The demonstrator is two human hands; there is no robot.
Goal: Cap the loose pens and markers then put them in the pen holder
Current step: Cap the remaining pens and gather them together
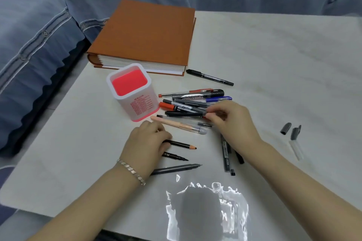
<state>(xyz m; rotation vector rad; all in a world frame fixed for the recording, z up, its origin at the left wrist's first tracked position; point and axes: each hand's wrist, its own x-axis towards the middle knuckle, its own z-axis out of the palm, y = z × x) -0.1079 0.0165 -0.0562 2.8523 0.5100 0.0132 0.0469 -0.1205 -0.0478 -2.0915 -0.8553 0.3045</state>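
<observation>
The right grip pinched a grey marker, long axis left-right, in the pile at the centre of the table. This pile lay beside the upright pen holder, whose red lettering was illegible. The left grip curled over a black pencil, tip pointing right. A black marker read "DOUBLE MARKER".

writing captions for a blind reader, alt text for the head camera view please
A person's right hand pinches a grey marker in a pile of pens beside an empty pink-and-white pen holder, while the left hand holds a black pencil on a white table.
</observation>
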